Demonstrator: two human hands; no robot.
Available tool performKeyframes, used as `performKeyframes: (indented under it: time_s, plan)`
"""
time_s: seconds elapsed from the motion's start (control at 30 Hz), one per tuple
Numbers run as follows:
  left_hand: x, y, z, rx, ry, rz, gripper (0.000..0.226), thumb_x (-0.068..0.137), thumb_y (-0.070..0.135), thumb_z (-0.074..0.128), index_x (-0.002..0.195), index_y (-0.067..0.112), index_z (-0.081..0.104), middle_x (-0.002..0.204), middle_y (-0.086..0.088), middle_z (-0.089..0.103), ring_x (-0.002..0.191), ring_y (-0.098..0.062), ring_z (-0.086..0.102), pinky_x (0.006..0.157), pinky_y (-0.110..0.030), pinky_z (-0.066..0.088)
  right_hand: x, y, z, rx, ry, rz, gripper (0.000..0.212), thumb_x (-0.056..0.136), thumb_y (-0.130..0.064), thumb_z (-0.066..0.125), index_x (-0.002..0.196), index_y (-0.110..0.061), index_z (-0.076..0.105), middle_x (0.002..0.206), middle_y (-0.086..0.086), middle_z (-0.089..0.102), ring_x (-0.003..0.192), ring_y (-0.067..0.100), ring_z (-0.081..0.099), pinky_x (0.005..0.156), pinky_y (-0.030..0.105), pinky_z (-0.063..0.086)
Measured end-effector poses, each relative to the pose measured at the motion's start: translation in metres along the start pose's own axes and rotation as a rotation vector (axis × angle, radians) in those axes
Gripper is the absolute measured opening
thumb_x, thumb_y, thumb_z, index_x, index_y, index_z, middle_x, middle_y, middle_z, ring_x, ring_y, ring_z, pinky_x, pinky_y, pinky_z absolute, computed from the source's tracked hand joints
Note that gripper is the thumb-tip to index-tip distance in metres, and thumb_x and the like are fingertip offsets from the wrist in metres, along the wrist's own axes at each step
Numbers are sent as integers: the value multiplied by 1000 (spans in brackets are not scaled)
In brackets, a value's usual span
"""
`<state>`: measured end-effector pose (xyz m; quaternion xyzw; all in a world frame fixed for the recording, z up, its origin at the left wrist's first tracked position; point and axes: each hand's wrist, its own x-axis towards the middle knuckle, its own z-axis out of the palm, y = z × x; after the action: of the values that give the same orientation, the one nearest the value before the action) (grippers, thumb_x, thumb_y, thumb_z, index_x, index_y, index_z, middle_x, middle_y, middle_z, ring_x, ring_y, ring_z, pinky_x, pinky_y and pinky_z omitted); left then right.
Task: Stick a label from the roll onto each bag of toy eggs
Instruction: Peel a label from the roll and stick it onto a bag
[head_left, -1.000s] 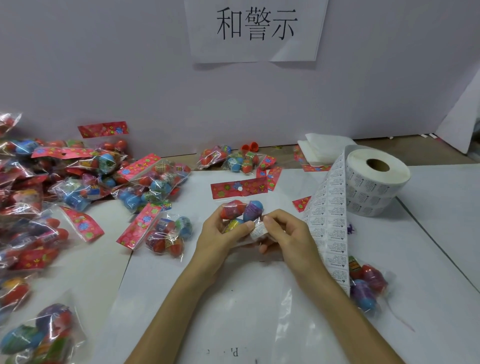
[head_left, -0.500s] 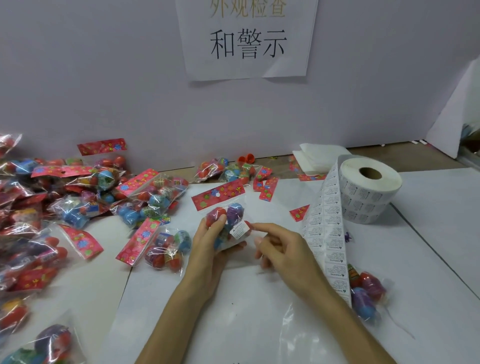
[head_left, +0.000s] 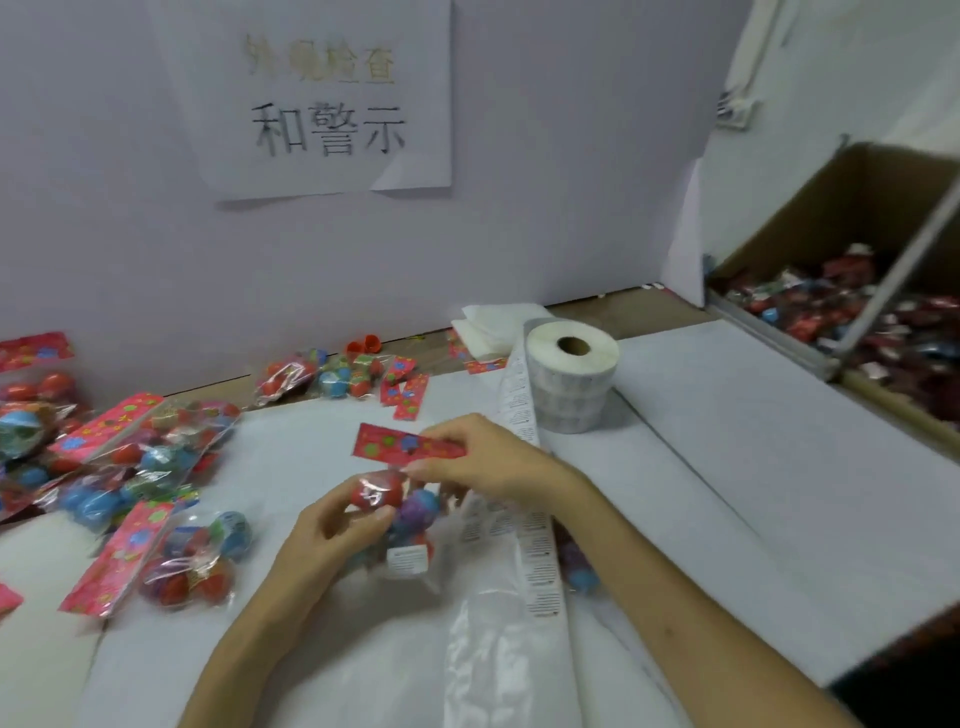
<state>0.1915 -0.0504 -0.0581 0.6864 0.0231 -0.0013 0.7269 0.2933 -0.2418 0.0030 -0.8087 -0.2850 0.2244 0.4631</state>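
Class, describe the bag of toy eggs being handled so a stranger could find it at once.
Start at the label roll by the wall and follow its strip toward the person. Just left of it, both hands hold one bag above the table. Unlike the bags lying around, it bears a white label.

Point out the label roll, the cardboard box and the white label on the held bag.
label roll (head_left: 571, 364), head view, flat top face beside the core.
cardboard box (head_left: 826, 208), head view, inner brown wall.
white label (head_left: 407, 561), head view, its centre.

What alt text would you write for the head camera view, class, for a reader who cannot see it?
Two hands, left hand and right hand, hold a clear bag of toy eggs with a white label on it. A label roll stands behind; unlabelled-looking bags pile left.
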Motion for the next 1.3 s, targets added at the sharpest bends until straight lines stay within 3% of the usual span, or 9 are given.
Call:
performKeyframes:
  time_s: [0.13, 0.27, 0.37, 0.43, 0.57, 0.73, 1.0, 1.17, 1.3]
  plan:
    - [8, -8, -10, -198, 80, -37, 36, 92, 37, 66, 126, 24, 68, 105, -15, 77, 74, -30, 74, 64, -36, 64, -12, 10, -26, 234, 109, -23, 9, 96, -9, 67, 101, -15, 71, 83, -4, 75, 66, 12, 70, 63, 23, 57]
    - [19, -11, -20, -285, 77, -138, 32, 109, 27, 36, 119, 18, 65, 103, -20, 77, 61, -27, 72, 55, -37, 63, -24, 20, -100, 691, 537, -158, 14, 97, -2, 59, 99, -11, 69, 80, 0, 74, 59, 11, 66, 59, 24, 57]
    - [22, -12, -20, -285, 53, -181, 33, 110, 27, 33, 116, 18, 64, 99, -17, 79, 61, -27, 73, 53, -41, 63, -43, 28, -183, 1273, 863, -357, 19, 105, -15, 48, 120, -11, 59, 114, 11, 71, 96, 21, 72, 80, 31, 59]
    - [22, -13, -20, -292, 60, -195, 35, 111, 26, 29, 115, 16, 63, 93, -15, 79, 59, -27, 73, 50, -40, 62, -58, 42, -224, 1355, 954, -323, 33, 108, -25, 45, 134, -5, 49, 144, 15, 53, 126, 30, 59, 100, 39, 52]
    - [25, -9, -16, -321, 75, -220, 35, 112, 23, 27, 109, 14, 61, 82, -13, 79, 52, -27, 71, 45, -36, 60, -67, 72, -235, 1159, 948, -92, 37, 108, -25, 43, 136, -2, 51, 147, 15, 54, 121, 28, 62, 106, 38, 46]
    - [23, -10, -15, -305, 102, -204, 32, 112, 19, 30, 112, 9, 60, 81, -17, 77, 51, -25, 70, 47, -34, 61, -58, 64, -194, 989, 809, -35, 27, 103, -21, 53, 125, -14, 67, 112, 8, 76, 92, 22, 71, 86, 32, 51]
    - [4, -3, -2, -267, 176, -31, 25, 103, 8, 48, 118, -1, 65, 96, -32, 71, 69, -26, 68, 61, -32, 60, -9, -8, -88, 466, 387, -87, 25, 103, -14, 50, 105, -17, 75, 98, 7, 78, 76, 18, 69, 71, 25, 49]
    - [0, 2, -1, -240, 198, -14, 21, 102, 7, 57, 102, 15, 76, 92, -26, 74, 71, -23, 67, 66, -30, 57, 42, -37, -13, 125, 192, -197, 19, 99, -10, 62, 108, -18, 76, 99, -4, 78, 87, 9, 72, 73, 20, 55]
    - [-2, 3, -4, -229, 161, 0, 23, 87, 30, 69, 107, 19, 75, 95, -23, 75, 77, -23, 69, 73, -33, 56, 96, -38, 26, -269, 132, -217, 47, 92, -28, 72, 137, -28, 60, 137, -10, 60, 117, 4, 59, 92, 20, 44]
